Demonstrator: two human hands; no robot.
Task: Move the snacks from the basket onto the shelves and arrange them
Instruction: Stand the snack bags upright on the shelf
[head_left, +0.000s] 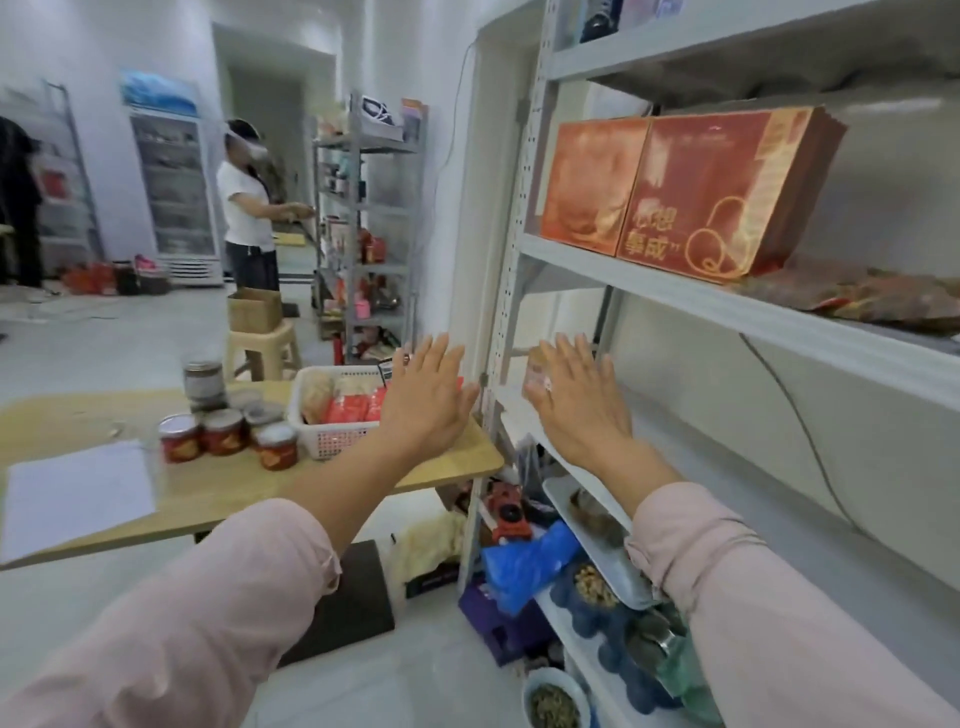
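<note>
The grey metal shelves (675, 306) stand on the right side and fill most of the view. On the upper board, two large red boxes (691, 192) stand upright side by side. On the left is the wooden counter (234, 483), its corner just beside the shelf post. A white sheet of paper (78, 493) lies on its near end.

The white basket (337, 441) sits on the counter near that corner, and the red and pale snacks (348, 408) are inside it. Some red jars (223, 431) stand just beside the basket.

The left hand (428, 402) is raised in front of the basket, with fingers (441, 353) straight and close together, holding nothing. The right hand (579, 410) is raised before the middle shelf board, with fingers (571, 353) straight and a little spread. A small brown packet (535, 366) is on this board behind the right hand; I cannot tell if the hand touches it.
</note>
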